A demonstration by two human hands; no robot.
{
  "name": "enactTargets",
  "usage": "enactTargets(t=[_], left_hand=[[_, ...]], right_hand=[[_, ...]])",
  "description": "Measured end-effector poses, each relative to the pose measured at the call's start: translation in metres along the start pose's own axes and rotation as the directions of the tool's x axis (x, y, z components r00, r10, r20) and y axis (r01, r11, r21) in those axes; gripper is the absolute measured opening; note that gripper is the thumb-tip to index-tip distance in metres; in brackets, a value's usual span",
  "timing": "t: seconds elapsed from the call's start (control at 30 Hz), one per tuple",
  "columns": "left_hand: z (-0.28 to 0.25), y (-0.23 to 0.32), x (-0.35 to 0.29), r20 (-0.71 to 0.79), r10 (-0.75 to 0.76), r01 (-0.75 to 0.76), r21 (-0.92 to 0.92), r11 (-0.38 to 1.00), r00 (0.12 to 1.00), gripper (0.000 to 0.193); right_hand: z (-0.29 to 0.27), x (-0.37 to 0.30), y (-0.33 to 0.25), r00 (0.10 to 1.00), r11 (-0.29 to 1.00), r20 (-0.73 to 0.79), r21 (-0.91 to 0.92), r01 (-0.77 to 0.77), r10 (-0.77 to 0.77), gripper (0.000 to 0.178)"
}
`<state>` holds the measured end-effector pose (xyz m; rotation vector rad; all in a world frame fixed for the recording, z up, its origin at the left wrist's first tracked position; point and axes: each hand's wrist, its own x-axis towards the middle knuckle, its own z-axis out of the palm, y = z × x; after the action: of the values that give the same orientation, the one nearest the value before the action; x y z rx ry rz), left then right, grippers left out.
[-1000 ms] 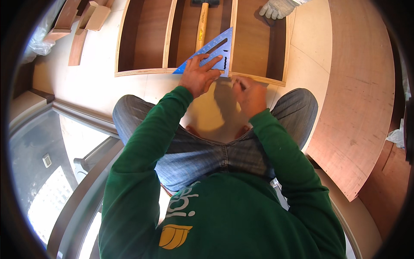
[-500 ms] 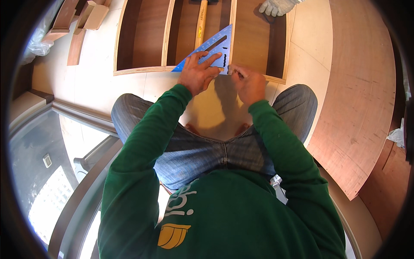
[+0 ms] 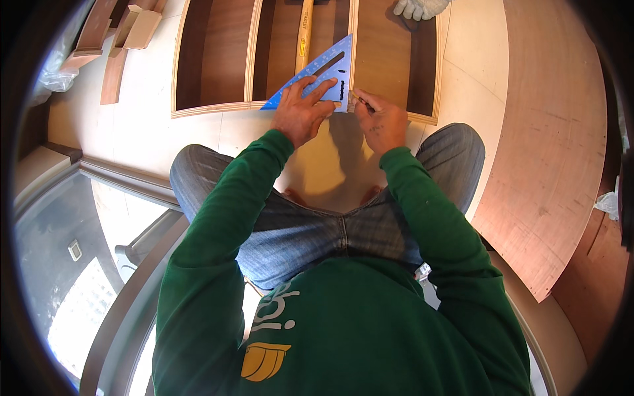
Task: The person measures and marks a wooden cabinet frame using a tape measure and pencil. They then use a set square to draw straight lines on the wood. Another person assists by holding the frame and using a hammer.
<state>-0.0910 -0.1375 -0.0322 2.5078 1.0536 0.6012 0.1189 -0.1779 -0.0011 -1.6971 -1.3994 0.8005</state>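
A blue triangular speed square [image 3: 335, 70] lies across the front edge of a wooden cabinet frame [image 3: 213, 108], its upright side along a divider [image 3: 353, 56]. My left hand [image 3: 302, 113] holds it there, fingers spread over its face and thumb near the lower edge. Pinched in my right hand [image 3: 383, 125] is a thin pencil [image 3: 363, 103], its tip by the divider's front end, just right of the square. The fingers partly cover the pencil.
A wooden-handled hammer [image 3: 304, 36] lies in the middle compartment. Someone's gloved hand [image 3: 421, 8] is at the far right compartment. A plywood sheet [image 3: 535, 152] lies on the right; cardboard [image 3: 140, 26] sits at far left, a glass-topped table [image 3: 72, 231] nearer.
My right hand has turned slightly, so the pencil shows more clearly between the fingers. My left hand and the square keep their place on the frame. The gloved hand has shifted slightly farther off.
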Motion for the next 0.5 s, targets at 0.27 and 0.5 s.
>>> enactTargets(t=[0.27, 0.5], left_hand=[[0.002, -0.001, -0.001, -0.003, -0.007, 0.007, 0.025, 1.0, 1.0, 0.015], [-0.013, -0.001, -0.008, -0.053, 0.009, -0.007, 0.031, 0.999, 0.999, 0.018]], right_hand=[[-0.021, -0.034, -0.02, 0.958, 0.948, 0.287, -0.295, 0.115, -0.027, 0.017], [-0.054, -0.027, -0.019, 0.967, 0.965, -0.004, -0.054, -0.255, 0.255, 0.022]])
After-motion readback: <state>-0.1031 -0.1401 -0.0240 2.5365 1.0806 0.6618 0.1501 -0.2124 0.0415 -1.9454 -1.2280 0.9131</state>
